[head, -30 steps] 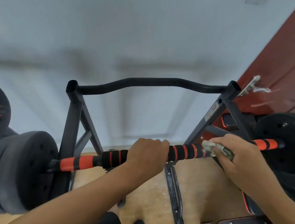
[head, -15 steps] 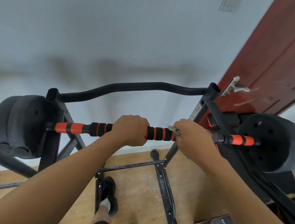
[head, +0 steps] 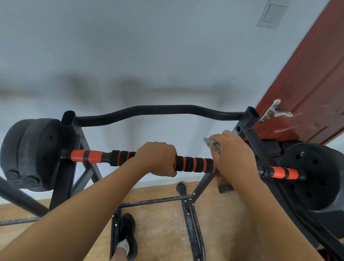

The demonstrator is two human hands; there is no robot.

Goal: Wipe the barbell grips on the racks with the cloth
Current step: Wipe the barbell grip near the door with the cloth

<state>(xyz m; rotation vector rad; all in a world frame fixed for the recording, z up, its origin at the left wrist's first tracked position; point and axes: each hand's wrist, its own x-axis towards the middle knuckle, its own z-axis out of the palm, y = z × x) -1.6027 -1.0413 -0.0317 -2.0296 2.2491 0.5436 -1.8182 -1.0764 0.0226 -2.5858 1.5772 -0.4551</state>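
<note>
- Barbell: lies across the rack.
- Left hand: fingers clamped round the barbell's striped grip, mid-bar.
- Cloth: bunched at the grip's right end.
- Right hand: fingers curled round the cloth, on the barbell.

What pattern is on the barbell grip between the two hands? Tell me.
The barbell grip is black with thin orange rings; head view.
</note>
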